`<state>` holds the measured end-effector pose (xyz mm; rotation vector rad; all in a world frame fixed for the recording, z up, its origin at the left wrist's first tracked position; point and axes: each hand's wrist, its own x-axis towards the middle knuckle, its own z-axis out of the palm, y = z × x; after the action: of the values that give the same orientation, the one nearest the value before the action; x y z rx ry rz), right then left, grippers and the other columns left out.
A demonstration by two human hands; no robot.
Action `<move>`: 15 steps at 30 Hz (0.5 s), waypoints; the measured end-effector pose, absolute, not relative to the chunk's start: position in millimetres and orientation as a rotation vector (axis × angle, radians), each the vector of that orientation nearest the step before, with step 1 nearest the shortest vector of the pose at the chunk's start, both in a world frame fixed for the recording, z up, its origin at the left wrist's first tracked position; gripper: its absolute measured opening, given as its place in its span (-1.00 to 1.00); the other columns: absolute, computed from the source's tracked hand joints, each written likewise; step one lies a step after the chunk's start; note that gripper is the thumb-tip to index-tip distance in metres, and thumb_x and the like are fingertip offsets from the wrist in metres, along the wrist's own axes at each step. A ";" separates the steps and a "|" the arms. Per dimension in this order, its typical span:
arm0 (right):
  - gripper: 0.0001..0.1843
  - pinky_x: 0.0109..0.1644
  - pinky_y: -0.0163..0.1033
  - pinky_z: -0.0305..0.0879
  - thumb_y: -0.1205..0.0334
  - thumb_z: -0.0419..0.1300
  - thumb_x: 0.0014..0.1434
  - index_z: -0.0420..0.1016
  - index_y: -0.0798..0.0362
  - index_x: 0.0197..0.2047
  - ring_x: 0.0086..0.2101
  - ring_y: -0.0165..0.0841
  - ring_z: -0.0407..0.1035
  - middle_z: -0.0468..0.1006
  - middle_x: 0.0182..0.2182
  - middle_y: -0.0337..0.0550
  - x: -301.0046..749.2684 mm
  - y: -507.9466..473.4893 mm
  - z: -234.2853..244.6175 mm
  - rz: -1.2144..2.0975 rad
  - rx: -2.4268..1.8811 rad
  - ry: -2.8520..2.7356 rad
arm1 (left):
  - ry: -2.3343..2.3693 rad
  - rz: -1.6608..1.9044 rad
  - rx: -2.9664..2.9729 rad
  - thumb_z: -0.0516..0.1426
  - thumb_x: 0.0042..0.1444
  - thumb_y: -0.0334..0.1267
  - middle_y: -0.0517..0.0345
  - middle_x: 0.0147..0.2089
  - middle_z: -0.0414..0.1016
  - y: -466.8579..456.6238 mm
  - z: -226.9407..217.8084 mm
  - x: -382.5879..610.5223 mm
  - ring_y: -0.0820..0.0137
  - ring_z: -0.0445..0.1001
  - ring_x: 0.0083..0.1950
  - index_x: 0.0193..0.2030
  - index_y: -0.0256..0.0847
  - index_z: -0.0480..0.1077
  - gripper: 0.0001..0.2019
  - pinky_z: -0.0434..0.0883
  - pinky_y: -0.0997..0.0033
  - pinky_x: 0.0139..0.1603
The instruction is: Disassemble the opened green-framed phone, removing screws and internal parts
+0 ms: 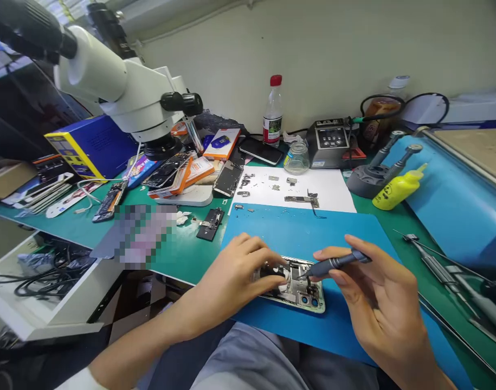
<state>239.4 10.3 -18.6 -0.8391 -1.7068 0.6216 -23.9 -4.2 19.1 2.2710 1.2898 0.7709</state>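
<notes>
An opened phone housing (307, 307) with its inside bared and two camera rings at the near corner lies on the blue work mat (337, 227). My left hand (248, 265) grips it from the left, thumb and fingers over its upper edge and inside. In my right hand (386, 295) is a slim dark grey screwdriver (337, 264), pinched between thumb and fingers. Its tip points down into the housing; whether it touches a screw is too small to tell. Beyond the housing, a logic board (300, 200) and several small parts rest on a white sheet (333, 187).
A microscope (129, 97) overhangs the left side. A phone battery (210, 223), a glass jar (297, 158), a soldering station (329, 143), a screwdriver stand (365, 179) and a yellow bottle (398, 189) surround the mat. Tweezers and tools (438, 268) lie right. An open drawer (48, 303) juts out left.
</notes>
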 end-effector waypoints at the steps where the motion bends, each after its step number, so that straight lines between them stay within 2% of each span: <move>1: -0.43 -0.03 -0.23 0.80 0.29 0.30 0.53 0.41 -0.22 0.51 -0.12 -0.28 0.77 0.77 0.04 -0.12 240.1 10.6 -21.2 0.616 -0.835 -1.710 | 1.270 0.777 2.278 0.40 0.45 -0.17 0.14 -0.04 0.68 -0.6 18.8 -18.0 0.26 0.52 -0.02 0.06 -0.14 0.65 -0.85 0.45 0.26 0.05; 4: -0.45 0.07 -0.19 0.79 0.27 0.32 0.51 0.43 -0.17 0.49 -0.02 -0.24 0.76 0.77 0.05 -0.08 241.4 11.6 -27.5 0.597 -0.828 -1.712 | 1.217 0.769 2.292 0.38 0.48 -0.22 0.18 -0.07 0.71 6.9 18.0 -8.9 0.30 0.51 -0.09 -0.05 -0.15 0.66 -0.92 0.41 0.26 0.01; 7: -0.44 0.02 -0.19 0.80 0.29 0.35 0.49 0.45 -0.12 0.48 -0.09 -0.24 0.77 0.78 0.02 -0.07 242.1 12.5 -30.5 0.580 -0.790 -1.732 | 1.191 0.743 2.297 0.37 0.48 -0.25 0.19 -0.10 0.72 10.4 17.5 -8.2 0.31 0.52 -0.13 -0.10 -0.14 0.65 -0.92 0.40 0.26 0.01; 11: -0.41 -0.01 -0.25 0.79 0.31 0.36 0.48 0.44 -0.13 0.50 -0.09 -0.25 0.78 0.77 0.04 -0.07 241.8 12.9 -31.4 0.546 -0.766 -1.744 | 1.179 0.738 2.297 0.39 0.46 -0.24 0.17 -0.10 0.73 12.9 16.4 -6.8 0.29 0.56 -0.11 -0.09 -0.14 0.63 -0.93 0.42 0.24 0.03; 15: -0.44 -0.05 -0.30 0.78 0.30 0.35 0.49 0.45 -0.10 0.48 -0.11 -0.26 0.78 0.78 0.00 -0.07 238.9 14.1 -25.6 0.518 -0.766 -1.742 | 1.179 0.695 2.333 0.38 0.44 -0.32 0.20 -0.10 0.72 13.1 15.8 -1.3 0.33 0.59 -0.12 -0.14 -0.14 0.57 -0.90 0.44 0.24 0.07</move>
<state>238.9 14.1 -25.6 -0.7664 -1.7424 0.5176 -1.3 13.1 15.8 2.3329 1.1789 0.6948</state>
